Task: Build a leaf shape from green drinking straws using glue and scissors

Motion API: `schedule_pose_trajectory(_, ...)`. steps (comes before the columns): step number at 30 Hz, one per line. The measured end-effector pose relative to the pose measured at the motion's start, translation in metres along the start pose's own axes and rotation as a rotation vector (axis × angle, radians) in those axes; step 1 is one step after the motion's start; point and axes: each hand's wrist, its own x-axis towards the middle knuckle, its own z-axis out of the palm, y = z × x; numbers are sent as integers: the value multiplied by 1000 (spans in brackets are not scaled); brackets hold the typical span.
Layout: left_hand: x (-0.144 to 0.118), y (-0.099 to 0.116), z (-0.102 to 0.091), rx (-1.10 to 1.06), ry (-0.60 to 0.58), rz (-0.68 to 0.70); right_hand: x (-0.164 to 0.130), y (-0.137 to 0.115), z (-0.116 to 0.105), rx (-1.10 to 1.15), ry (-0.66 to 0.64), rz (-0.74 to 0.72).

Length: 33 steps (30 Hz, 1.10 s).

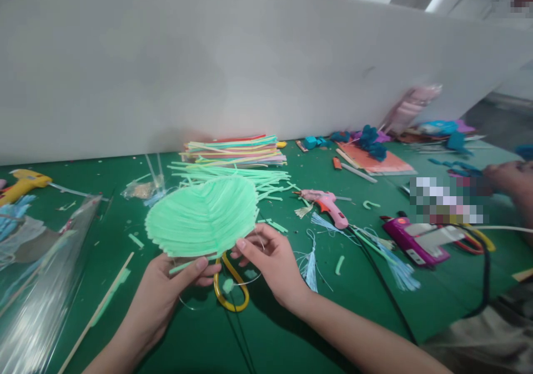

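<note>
A mint-green leaf shape (204, 215), built from rows of fuzzy pipe cleaners with a centre rib, is held up above the table. My left hand (179, 285) is closed on its lower left edge, and the thumb presses a short loose green pipe cleaner (194, 264) there. At the lower right edge, my right hand (270, 257) pinches the leaf between thumb and fingers. Thin clear thread or wire loops below both hands. Under the leaf lie yellow-handled scissors (245, 302), their blades hidden. A small green scrap (228, 285) shows between the handles.
Bundled green pipe cleaners (270, 179) lie behind the leaf. A pink glue gun (327, 203) with a black cord rests to the right, near blue tassels (310, 263) and a purple device (416, 240). At left are a yellow glue gun (27, 184) and plastic film (45, 296). Another person's hand (512, 182) is far right.
</note>
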Motion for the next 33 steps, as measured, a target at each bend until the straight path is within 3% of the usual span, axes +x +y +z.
schedule_pose_trajectory(5, -1, 1, 1, -1, -15, -39, 4, 0, -3, 95, 69, -49)
schedule_pose_trajectory(16, -1, 0, 1, -1, -26, -9, 2, -3, -2, 123, 41, -17)
schedule_pose_trajectory(24, -1, -2, -1, -11, -47, 60, -1, -4, -1, 67, -172, 243)
schedule_pose_trajectory(27, -1, -2, -3, 57, -77, 80, -1, -3, 0, -16, -196, 317)
schedule_pose_trajectory(33, -3, -1, -5, 166, -42, 137, -1, -4, -2, -37, -182, 322)
